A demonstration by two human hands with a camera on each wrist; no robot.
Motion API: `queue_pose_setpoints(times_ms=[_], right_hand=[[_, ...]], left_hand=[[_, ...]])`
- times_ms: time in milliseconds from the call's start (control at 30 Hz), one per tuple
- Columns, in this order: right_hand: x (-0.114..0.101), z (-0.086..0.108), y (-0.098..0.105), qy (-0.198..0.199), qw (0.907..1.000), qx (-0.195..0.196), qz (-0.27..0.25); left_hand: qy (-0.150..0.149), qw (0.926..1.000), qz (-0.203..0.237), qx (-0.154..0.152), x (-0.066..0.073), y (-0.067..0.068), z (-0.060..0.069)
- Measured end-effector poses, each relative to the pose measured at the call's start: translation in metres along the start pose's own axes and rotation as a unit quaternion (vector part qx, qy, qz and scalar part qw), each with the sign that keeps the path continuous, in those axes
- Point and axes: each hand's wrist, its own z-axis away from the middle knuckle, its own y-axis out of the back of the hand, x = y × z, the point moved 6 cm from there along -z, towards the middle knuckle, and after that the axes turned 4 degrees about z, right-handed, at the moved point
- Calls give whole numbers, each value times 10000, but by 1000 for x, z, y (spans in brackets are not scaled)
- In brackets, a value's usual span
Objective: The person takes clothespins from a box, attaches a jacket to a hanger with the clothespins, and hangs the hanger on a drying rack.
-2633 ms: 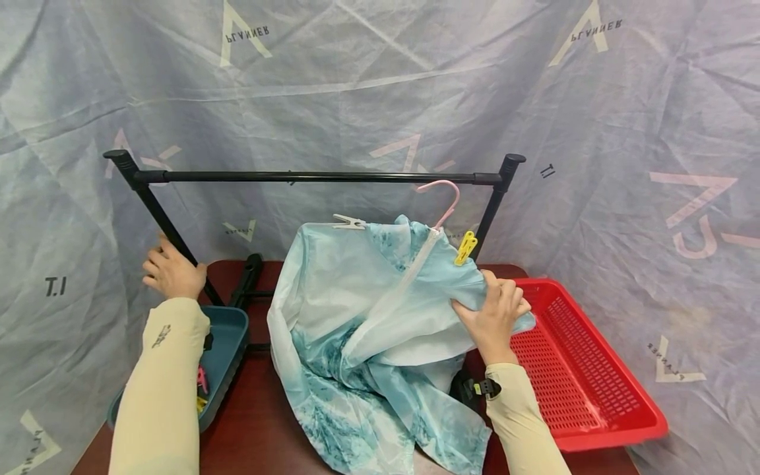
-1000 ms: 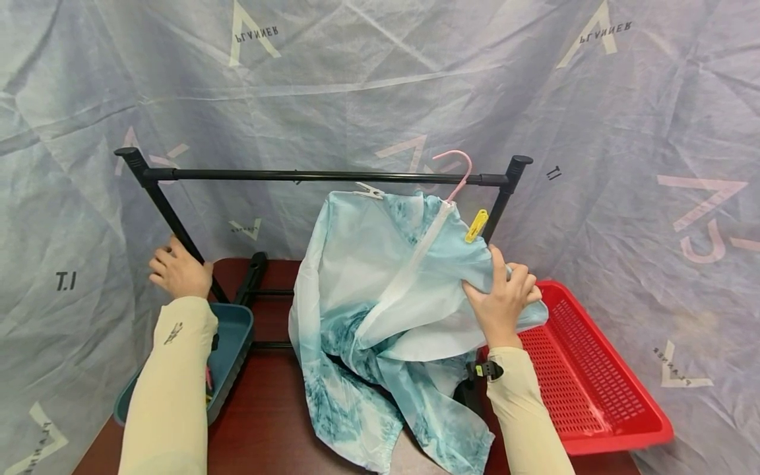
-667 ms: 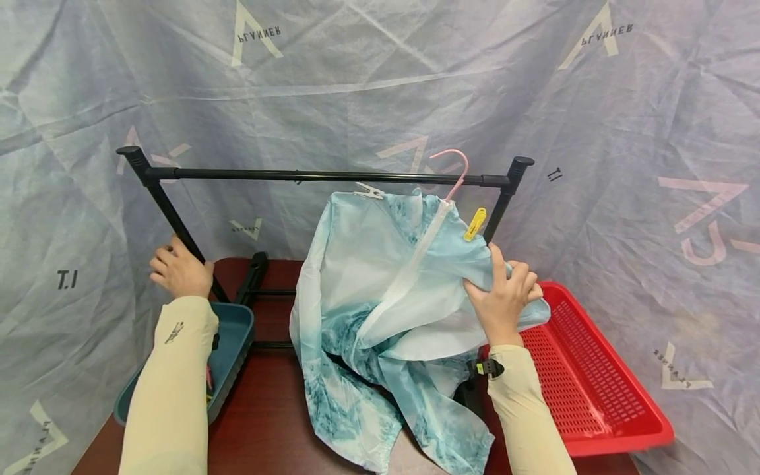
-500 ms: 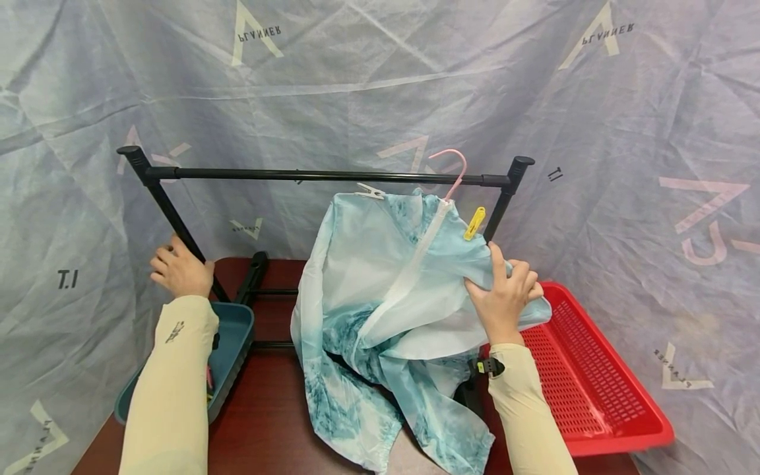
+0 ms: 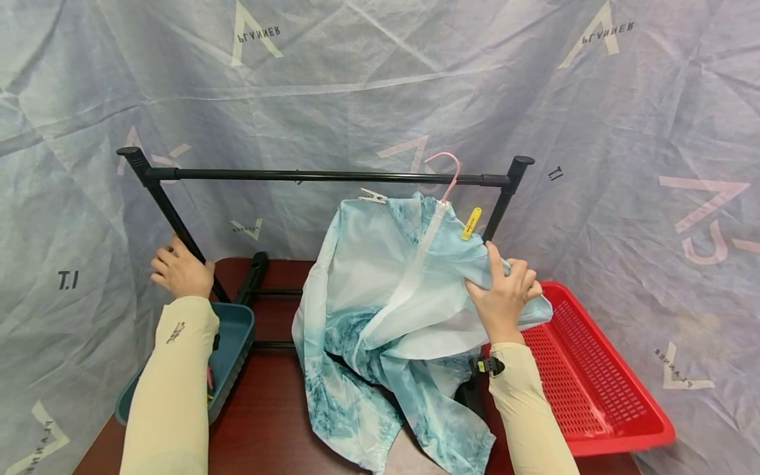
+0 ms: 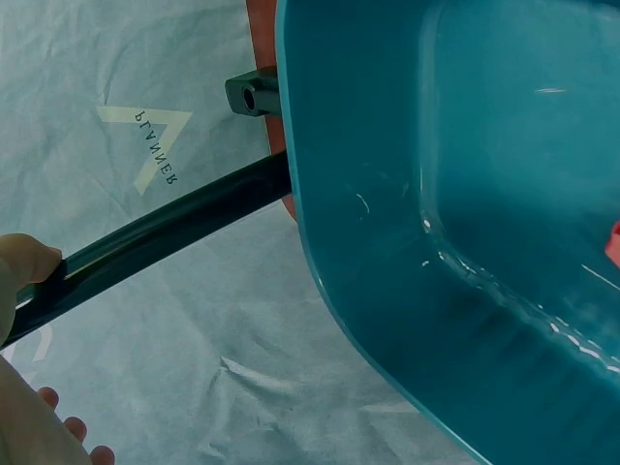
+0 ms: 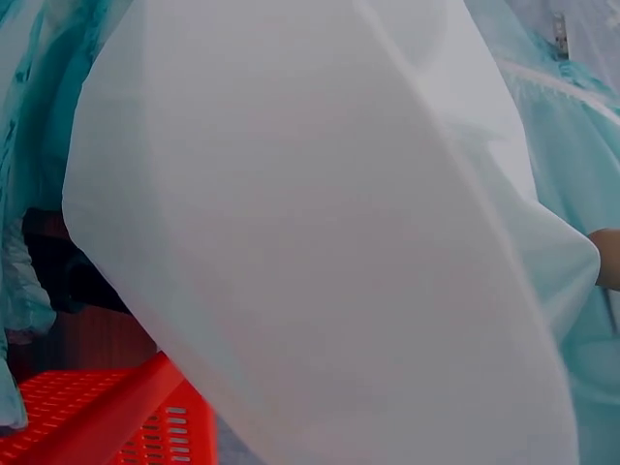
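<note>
A light blue and white jacket (image 5: 380, 264) with a white front strip is on a hanger with a pink hook (image 5: 451, 161). That hook overlaps the black rack's top rail (image 5: 297, 175) in the head view; I cannot tell if it rests there. My right hand (image 5: 503, 297) grips the jacket's right side, thumb in front; fabric mostly hides it in the right wrist view. A white clothespin (image 5: 373, 196) and a yellow clothespin (image 5: 471, 224) sit along the shoulders. My left hand (image 5: 183, 269) holds the left rack post (image 6: 160, 228) between thumb and fingers.
Under my left forearm is a blue tray (image 5: 231, 343), with a pink piece (image 6: 614, 244) inside. A red slotted basket (image 5: 594, 369) stands at right. Below the jacket, the dark red table (image 5: 267, 422) carries the rack's feet. Grey printed cloth (image 5: 356, 79) hangs behind.
Since the first frame, my right hand has raised the jacket and hanger, bringing the hook up to the rail. Lately the hook has shifted slightly left. My left hand stays at the post.
</note>
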Motion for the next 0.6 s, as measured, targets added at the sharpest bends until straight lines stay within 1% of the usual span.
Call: queue_pose_setpoints(times_ms=[300,600], right_hand=[[1,2,-1,-27,10000,-62,-28],[2,8,-2,16,10000,-64,14]], left_hand=[[-21,10000,42,53,0,0,0],[-29,10000,16,24,-1,0,0]])
